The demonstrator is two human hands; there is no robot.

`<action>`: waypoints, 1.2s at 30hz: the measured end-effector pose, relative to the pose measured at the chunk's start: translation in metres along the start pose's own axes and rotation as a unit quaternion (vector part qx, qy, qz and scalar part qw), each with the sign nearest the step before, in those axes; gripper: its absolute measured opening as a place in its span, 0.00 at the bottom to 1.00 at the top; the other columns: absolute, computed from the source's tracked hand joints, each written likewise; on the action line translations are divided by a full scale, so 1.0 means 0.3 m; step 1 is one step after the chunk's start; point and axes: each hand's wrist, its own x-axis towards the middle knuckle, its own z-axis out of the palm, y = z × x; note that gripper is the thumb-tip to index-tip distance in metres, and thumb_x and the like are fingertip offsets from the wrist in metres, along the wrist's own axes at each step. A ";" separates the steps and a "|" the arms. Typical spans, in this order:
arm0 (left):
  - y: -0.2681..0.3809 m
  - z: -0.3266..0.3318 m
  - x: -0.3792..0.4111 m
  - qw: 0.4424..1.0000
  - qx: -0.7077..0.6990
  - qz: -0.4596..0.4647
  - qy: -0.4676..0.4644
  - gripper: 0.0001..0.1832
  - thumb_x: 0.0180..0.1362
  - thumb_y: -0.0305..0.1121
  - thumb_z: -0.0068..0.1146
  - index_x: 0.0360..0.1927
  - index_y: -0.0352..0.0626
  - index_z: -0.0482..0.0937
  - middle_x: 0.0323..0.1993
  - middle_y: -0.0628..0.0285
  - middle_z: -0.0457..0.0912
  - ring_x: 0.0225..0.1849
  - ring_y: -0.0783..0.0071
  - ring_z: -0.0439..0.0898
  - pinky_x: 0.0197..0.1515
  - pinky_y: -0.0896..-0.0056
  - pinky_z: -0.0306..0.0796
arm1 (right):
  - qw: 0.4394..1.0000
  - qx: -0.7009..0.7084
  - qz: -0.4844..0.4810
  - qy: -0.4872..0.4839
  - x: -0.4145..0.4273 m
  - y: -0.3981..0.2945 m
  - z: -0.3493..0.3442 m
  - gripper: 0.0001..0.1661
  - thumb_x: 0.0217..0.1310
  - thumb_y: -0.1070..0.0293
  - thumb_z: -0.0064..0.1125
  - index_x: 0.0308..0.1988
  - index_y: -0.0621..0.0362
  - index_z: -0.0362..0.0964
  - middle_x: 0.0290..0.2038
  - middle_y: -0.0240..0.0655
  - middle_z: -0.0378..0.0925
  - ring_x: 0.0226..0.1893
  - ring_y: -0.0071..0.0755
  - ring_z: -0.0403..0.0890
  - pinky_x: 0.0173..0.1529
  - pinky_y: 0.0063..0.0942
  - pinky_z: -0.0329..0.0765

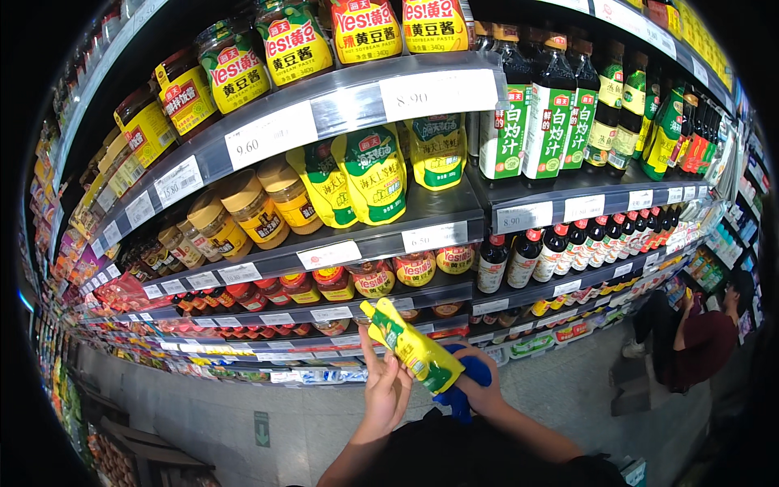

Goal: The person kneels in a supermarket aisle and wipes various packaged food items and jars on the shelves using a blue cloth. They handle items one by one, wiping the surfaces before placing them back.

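A yellow-and-green spouted sauce pouch [414,350] is tilted before me, its capped spout pointing up and left. My left hand [386,377] holds it near the spout end, with the fingers partly hidden behind it. At the pouch's bottom end is my right hand [481,380], which also holds a bunched blue cloth [476,367]. The right fingertips are hidden, so how firmly they touch the pouch cannot be seen. Similar pouches [371,176] stand on the shelf above, and another one [438,152] stands to their right, apart from them.
Long supermarket shelves [444,210] curve across the view, with jars of paste [295,45] and sauce bottles [551,115]. At the right, a person in a dark red top [703,347] sits low in the aisle. Crates [155,447] stand at lower left on the tiled floor [304,414].
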 end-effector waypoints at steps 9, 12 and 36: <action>-0.057 0.035 0.067 0.965 0.250 0.076 -0.022 0.23 0.63 0.23 0.63 0.60 0.36 0.70 0.51 0.57 0.83 0.51 0.72 0.83 0.56 0.68 0.76 | 0.940 0.265 0.194 0.089 -0.036 0.010 -0.035 0.21 0.61 0.72 0.62 0.54 0.59 0.68 0.48 0.40 0.80 0.45 0.33 0.84 0.48 0.32 0.84; -0.004 0.136 0.141 0.937 0.314 0.138 -0.062 0.19 0.63 0.24 0.63 0.56 0.34 0.73 0.46 0.58 0.85 0.44 0.74 0.85 0.48 0.72 0.79 | 0.982 0.136 0.098 0.082 -0.033 0.019 -0.056 0.19 0.62 0.73 0.61 0.53 0.58 0.68 0.47 0.43 0.81 0.42 0.33 0.84 0.45 0.31 0.84; 0.141 0.603 0.758 0.713 0.444 0.540 -0.043 0.10 0.65 0.21 0.57 0.48 0.30 0.72 0.40 0.57 0.83 0.41 0.80 0.80 0.44 0.77 0.72 | 0.947 0.246 0.136 0.157 -0.076 -0.104 -0.268 0.25 0.59 0.70 0.61 0.56 0.54 0.65 0.46 0.54 0.79 0.42 0.44 0.84 0.46 0.37 0.83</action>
